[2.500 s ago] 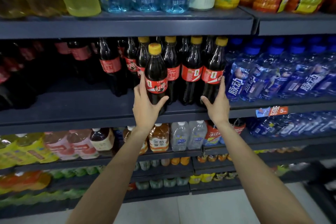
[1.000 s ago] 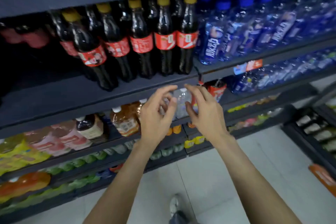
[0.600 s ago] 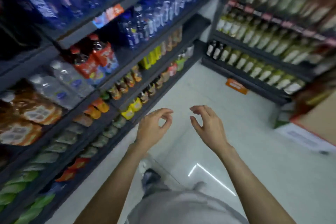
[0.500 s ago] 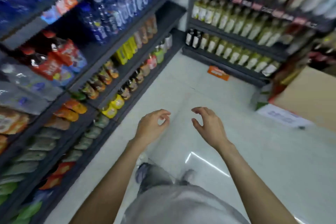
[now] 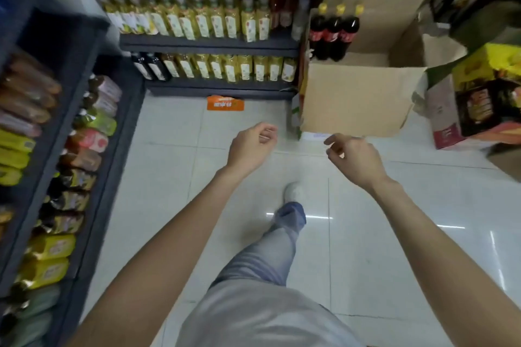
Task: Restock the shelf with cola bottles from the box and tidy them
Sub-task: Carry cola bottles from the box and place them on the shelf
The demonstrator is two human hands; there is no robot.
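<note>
Three cola bottles (image 5: 333,32) with yellow caps and red labels stood upright in the far left corner of the open cardboard box (image 5: 355,98), pressed close together, probably because that corner kept them from tipping. The box sat on the tiled floor (image 5: 169,155) just beside the end of a shelf of yellow-labelled bottles (image 5: 208,65), its near flap hanging outward toward the person, which left the top clear for reaching in. How many more bottles lay behind that flap could not be told.

Both hands were empty and held out in front of the body, well short of the box. The left hand (image 5: 249,149) had its fingers loosely curled inward with nothing between them; the right hand (image 5: 353,159) had its fingers bent and slightly apart, thumb toward the box flap, also holding nothing. One leg was stepped forward, the white shoe (image 5: 293,191) pointing at the box, so the step in hand looked like the walk to fetch more bottles. The drinks shelf (image 5: 93,149) along the left edge was blurred, and the cola row to be restocked was not in view.
</note>
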